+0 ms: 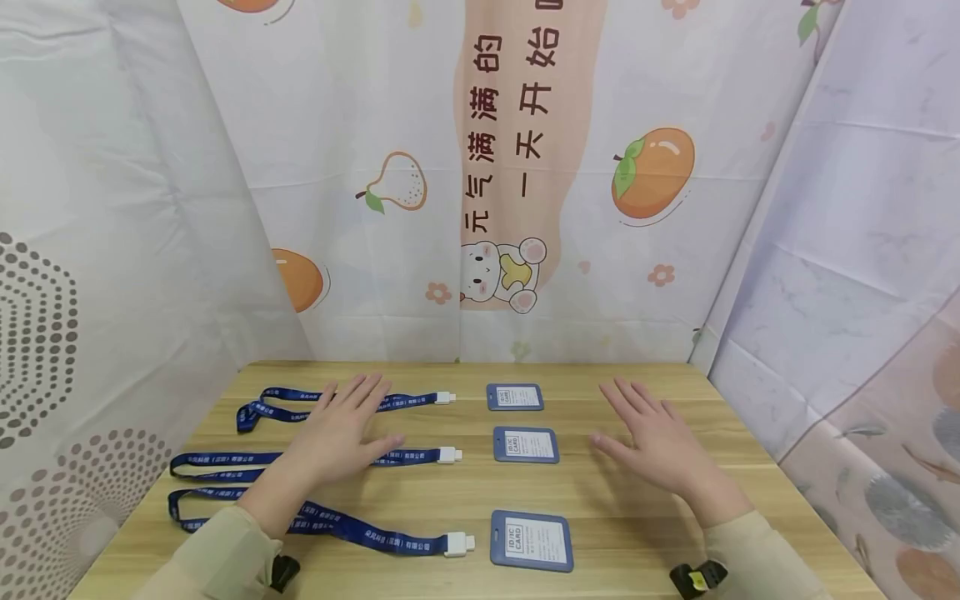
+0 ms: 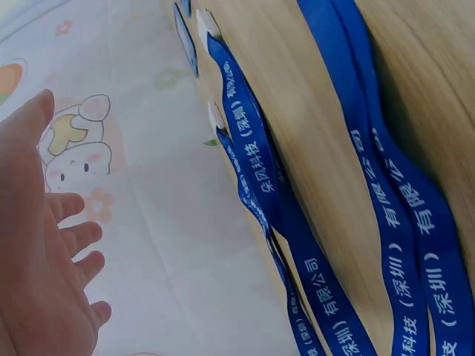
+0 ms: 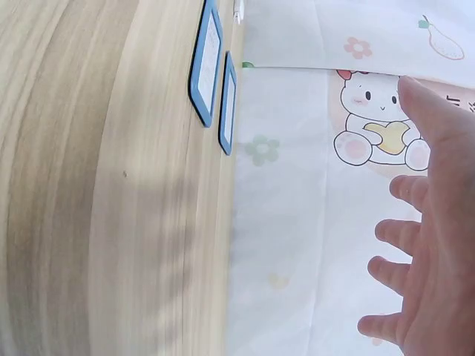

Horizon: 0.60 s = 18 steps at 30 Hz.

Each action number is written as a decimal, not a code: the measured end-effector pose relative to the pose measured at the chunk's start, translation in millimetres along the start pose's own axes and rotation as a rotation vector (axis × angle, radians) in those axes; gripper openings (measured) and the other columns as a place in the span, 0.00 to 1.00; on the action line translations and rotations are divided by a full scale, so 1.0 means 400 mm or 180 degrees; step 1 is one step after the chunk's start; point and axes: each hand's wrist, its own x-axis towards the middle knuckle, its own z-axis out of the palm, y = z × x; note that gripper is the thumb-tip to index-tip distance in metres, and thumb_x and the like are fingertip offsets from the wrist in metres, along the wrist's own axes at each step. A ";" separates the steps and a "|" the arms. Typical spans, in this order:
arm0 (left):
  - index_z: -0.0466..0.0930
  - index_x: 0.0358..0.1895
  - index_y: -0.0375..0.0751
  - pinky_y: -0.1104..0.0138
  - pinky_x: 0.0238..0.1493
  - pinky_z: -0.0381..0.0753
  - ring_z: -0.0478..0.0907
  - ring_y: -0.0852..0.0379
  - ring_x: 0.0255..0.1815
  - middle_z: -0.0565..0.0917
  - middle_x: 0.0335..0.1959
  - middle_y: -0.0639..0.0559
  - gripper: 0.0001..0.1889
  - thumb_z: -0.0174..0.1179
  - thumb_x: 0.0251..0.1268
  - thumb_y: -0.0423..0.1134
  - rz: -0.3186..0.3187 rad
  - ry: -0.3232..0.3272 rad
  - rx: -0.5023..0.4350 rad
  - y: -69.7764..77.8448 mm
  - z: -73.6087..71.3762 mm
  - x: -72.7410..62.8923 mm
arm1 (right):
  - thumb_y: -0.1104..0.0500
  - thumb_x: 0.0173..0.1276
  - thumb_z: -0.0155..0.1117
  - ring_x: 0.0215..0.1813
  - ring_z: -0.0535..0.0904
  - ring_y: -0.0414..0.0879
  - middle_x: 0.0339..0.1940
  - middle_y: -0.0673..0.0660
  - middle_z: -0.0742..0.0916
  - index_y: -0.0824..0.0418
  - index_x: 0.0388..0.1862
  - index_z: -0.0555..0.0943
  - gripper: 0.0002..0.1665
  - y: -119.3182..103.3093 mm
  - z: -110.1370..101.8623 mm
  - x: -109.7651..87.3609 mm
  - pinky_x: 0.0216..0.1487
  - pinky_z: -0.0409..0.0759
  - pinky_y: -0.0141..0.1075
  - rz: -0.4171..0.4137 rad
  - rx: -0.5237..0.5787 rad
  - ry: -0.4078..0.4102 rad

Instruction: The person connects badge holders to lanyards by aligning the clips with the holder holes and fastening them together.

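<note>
Three blue lanyards with white printing lie on the left side of the table: a far one point(image 1: 408, 402), a middle one point(image 1: 225, 459) and a near one point(image 1: 375, 536). Each ends in a white plastic clip point(image 1: 457, 544) pointing right. My left hand point(image 1: 337, 442) hovers over the lanyards with fingers stretched out and holds nothing. In the middle, three blue card holders stand in a column: far point(image 1: 514, 397), middle point(image 1: 527, 445) and near point(image 1: 531, 541). To their right, my right hand point(image 1: 652, 442) is held above the wood, fingers spread, holding nothing.
The wood-grain table point(image 1: 450, 500) reaches back to a white printed curtain point(image 1: 375, 275). More curtain hangs along the left point(image 1: 97, 208) and right point(image 1: 847, 250) sides. Dark wrist straps point(image 1: 697, 578) show at both cuffs.
</note>
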 end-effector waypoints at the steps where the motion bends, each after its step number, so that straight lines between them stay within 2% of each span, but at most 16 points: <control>1: 0.55 0.81 0.46 0.39 0.76 0.40 0.46 0.42 0.82 0.55 0.81 0.45 0.52 0.45 0.64 0.79 0.0008 0.0018 -0.0008 0.003 -0.002 0.000 | 0.29 0.71 0.57 0.79 0.55 0.67 0.80 0.65 0.62 0.53 0.83 0.57 0.51 -0.002 -0.001 0.002 0.69 0.50 0.73 -0.0020 0.0001 0.0022; 5: 0.56 0.81 0.45 0.40 0.76 0.41 0.47 0.42 0.82 0.57 0.81 0.44 0.50 0.50 0.66 0.75 0.0048 0.0053 -0.0062 0.018 -0.013 -0.001 | 0.32 0.71 0.60 0.77 0.59 0.68 0.80 0.65 0.64 0.53 0.83 0.58 0.50 -0.008 -0.009 0.006 0.68 0.54 0.72 -0.0099 0.0018 0.0100; 11: 0.56 0.81 0.46 0.41 0.76 0.44 0.50 0.42 0.81 0.58 0.80 0.45 0.52 0.43 0.64 0.80 0.0113 0.0094 -0.0119 0.037 -0.026 -0.002 | 0.30 0.71 0.58 0.75 0.63 0.68 0.79 0.64 0.65 0.54 0.82 0.60 0.50 -0.022 -0.024 0.008 0.67 0.62 0.69 -0.0197 0.0096 0.0199; 18: 0.58 0.81 0.48 0.41 0.75 0.49 0.56 0.42 0.79 0.60 0.79 0.46 0.50 0.45 0.64 0.79 0.0114 0.0140 -0.0185 0.057 -0.044 -0.005 | 0.31 0.71 0.60 0.74 0.65 0.67 0.79 0.63 0.66 0.54 0.81 0.61 0.49 -0.042 -0.034 0.012 0.67 0.65 0.66 -0.0213 0.0297 0.0285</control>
